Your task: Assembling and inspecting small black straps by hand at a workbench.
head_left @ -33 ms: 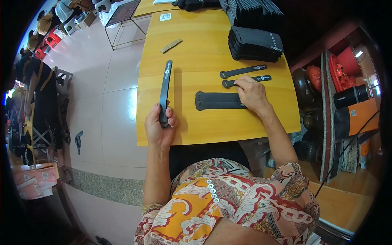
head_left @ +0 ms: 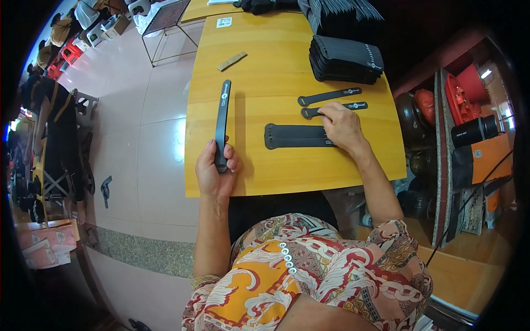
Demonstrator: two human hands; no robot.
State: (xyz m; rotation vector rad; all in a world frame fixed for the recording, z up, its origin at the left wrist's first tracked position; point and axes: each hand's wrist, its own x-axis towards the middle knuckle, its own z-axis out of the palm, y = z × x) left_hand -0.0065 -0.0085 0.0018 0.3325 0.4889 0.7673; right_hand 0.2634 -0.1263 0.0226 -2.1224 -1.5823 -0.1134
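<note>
My left hand (head_left: 216,165) is closed round the lower end of a dark strap (head_left: 223,118) held nearly upright, with pale print near its rounded top. Whether it is one strap or a thin stack, I cannot tell. With fingertips pinched together, my right hand (head_left: 343,126) grips a black strap (head_left: 358,105) with a slotted round end, lying on the yellow table (head_left: 259,71). Just beyond it lies a similar strap (head_left: 329,96). Nearer me, a flat row of joined dark straps (head_left: 295,135) runs partly under my right hand.
A thick pile of dark strap sheets (head_left: 345,58) stands at the far right, with more dark strips (head_left: 337,14) behind it. A small tan strip (head_left: 232,61) lies at the far left. Right of the table are shelves with a red basket (head_left: 462,99). People sit at the far left.
</note>
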